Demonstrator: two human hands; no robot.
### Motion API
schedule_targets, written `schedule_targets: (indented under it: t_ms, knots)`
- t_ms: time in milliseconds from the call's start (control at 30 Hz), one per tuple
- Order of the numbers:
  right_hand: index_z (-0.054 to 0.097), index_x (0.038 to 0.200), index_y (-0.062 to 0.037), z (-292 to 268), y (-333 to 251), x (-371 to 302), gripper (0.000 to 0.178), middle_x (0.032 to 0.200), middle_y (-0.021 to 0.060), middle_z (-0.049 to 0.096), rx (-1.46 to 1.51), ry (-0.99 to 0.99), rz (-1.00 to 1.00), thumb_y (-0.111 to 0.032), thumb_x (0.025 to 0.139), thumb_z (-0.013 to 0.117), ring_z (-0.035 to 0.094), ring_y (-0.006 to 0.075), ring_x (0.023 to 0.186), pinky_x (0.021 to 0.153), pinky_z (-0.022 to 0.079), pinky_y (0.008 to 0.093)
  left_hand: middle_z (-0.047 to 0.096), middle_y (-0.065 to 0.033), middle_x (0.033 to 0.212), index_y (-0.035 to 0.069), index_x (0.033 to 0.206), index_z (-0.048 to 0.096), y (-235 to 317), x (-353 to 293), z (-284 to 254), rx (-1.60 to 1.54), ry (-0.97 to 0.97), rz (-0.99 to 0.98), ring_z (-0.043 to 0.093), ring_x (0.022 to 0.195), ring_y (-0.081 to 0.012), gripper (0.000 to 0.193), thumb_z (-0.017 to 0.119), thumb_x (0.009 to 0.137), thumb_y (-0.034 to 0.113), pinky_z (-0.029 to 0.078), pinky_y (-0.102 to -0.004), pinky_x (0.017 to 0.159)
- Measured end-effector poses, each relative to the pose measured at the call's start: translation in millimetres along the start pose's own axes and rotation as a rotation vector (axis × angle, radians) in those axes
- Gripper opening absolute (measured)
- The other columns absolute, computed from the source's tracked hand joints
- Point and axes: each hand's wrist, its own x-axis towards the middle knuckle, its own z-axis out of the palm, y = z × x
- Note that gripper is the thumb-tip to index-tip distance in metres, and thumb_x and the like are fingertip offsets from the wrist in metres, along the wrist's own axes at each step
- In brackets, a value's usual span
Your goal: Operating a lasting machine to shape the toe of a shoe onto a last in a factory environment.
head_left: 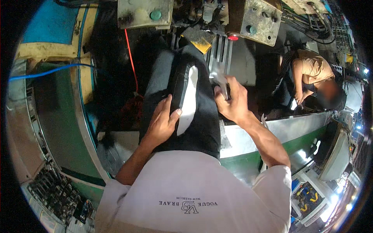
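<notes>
A long white piece shaped like a shoe sole [189, 99] lies along my dark-trousered lap, with a dark edge down its left side. My left hand [161, 122] holds it by that edge, the thumb on the white face and the fingers along the side. To the right of the piece, my right hand [235, 100] is closed around a silver metal hand tool [222, 83]. Motion blurs the tool's front end, and its exact kind is not clear. Its tip is a little apart from the sole's upper right side.
Ahead stand two machine control boxes with green buttons [155, 14] [253, 30], and a red knob [232, 37]. An orange-red cord [131, 54] hangs on the left. A metal-edged green bench [272, 136] lies right. A co-worker [311, 72] bends over a white piece.
</notes>
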Motion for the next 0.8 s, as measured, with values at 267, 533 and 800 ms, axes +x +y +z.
schedule_targets:
  t_ms: [267, 533, 800]
  knots:
    - [0.059, 0.102, -0.0029, 24.0, 27.7, 1.7, 0.022, 0.084, 0.0228, 0.072, -0.228, -0.224, 0.006, -0.011, 0.087, 0.074, 0.075, 0.0437, 0.076, 0.067, 0.06, 0.0541, 0.038, -0.0371, 0.167, 0.002, 0.174, 0.006, 2.8, 20.4, 10.8, -0.316, -0.097, -0.122, 0.044, 0.152, -0.0484, 0.093, 0.065, 0.109, 0.032, 0.037, -0.049, 0.125]
    - [0.057, 0.102, -0.0044, 24.1, 29.1, 4.5, 0.025, 0.091, 0.0233, 0.072, -0.555, -0.348, 0.086, -0.013, 0.087, 0.075, 0.074, 0.0453, 0.077, 0.065, 0.06, 0.0547, 0.032, -0.0346, 0.171, 0.008, 0.176, 0.003, -16.3, 20.7, 26.8, -0.54, -0.045, -0.015, 0.037, 0.158, -0.0426, 0.112, 0.081, 0.098, 0.03, 0.033, -0.0458, 0.128]
    - [0.057, 0.107, 0.0008, 31.8, 32.0, -0.5, 0.024, 0.088, 0.0282, 0.072, -0.444, -0.325, 0.044, -0.008, 0.088, 0.069, 0.075, 0.0488, 0.084, 0.069, 0.06, 0.0539, 0.024, -0.031, 0.175, 0.002, 0.174, -0.002, -10.8, 15.8, 17.1, -0.402, -0.066, 0.023, 0.031, 0.161, -0.0371, 0.12, 0.086, 0.094, 0.023, 0.031, -0.044, 0.13]
